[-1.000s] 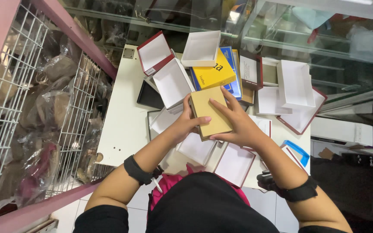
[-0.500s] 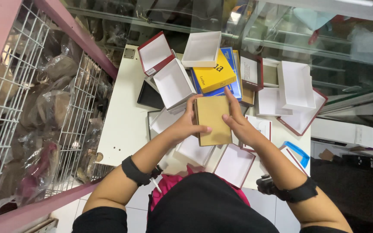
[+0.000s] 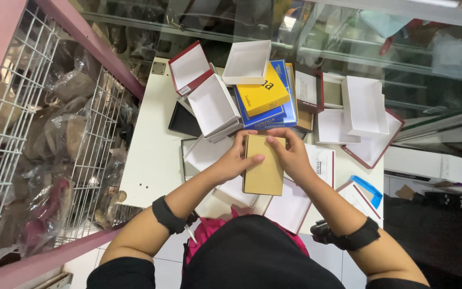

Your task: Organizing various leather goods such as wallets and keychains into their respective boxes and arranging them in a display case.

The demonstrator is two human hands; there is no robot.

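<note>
1. Tan box (image 3: pixel 263 171) at table (image 3: pixel 151 160) centre, long axis 12–6 o'clock.
2. Left hand (image 3: pixel 235 160) at box's 9 o'clock, closed on left edge, thumb on top.
3. Right hand (image 3: pixel 293 155) at 3 o'clock, gripping right edge; both equally near.
4. Yellow box (image 3: pixel 260 93) at 12 o'clock.

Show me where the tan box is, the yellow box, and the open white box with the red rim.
tan box (image 3: pixel 263 168), head view, bare middle of its top face.
yellow box (image 3: pixel 262 95), head view, centre of its lid.
open white box with the red rim (image 3: pixel 189 66), head view, white inner floor.
</note>
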